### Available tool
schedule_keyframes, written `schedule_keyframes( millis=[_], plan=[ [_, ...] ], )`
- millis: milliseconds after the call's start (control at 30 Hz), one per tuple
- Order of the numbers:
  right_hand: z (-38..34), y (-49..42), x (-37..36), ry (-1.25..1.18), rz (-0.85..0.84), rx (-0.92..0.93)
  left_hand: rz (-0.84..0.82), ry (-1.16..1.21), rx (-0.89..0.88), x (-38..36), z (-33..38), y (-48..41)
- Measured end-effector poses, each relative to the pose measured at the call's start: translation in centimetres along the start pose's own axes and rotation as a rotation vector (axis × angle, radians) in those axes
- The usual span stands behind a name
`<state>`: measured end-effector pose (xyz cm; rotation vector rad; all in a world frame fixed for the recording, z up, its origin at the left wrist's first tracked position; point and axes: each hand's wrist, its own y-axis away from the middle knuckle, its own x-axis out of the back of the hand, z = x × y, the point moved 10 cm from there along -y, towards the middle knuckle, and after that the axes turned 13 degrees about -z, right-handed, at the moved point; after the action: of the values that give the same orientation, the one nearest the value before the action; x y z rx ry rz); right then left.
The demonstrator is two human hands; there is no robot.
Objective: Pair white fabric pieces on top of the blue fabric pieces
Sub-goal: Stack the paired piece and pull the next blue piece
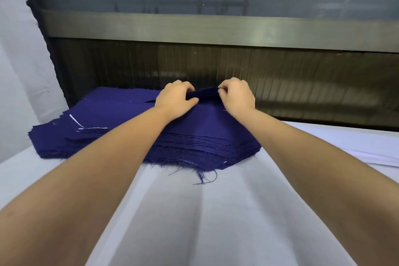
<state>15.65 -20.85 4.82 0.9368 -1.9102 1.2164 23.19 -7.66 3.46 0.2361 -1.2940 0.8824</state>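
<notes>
Blue, frayed: pinching the top piece (206, 93) at the far edge of the stack (205, 140) with left hand (176, 98) and right hand (236, 97); risks lifting clinging layers, skewing it.

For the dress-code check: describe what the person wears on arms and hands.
Nothing worn shows. The left arm and right arm are bare from the frame edge to the wrists, with no sleeve in view. The left hand and right hand have no gloves, and no ring, watch or bracelet is visible on either.
</notes>
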Motion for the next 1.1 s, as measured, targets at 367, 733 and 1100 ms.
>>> schedule_keyframes(
  millis=[367, 733, 1100],
  plan=[
    [2.3, 0.3, 0.5, -0.66, 0.001, -0.082, 0.143, -0.371, 0.259, 2.5, -4.2, 1.2],
    [8.0, 5.7, 2.7, -0.997, 0.048, -0.074, 0.302, -0.446, -0.056, 4.2, -0.4, 5.1],
    [13.8, 13.6, 8.8, -0.847, 0.166, -0.102, 0.261, -0.542, -0.589, 0.8, 10.0, 10.6]
  ],
)
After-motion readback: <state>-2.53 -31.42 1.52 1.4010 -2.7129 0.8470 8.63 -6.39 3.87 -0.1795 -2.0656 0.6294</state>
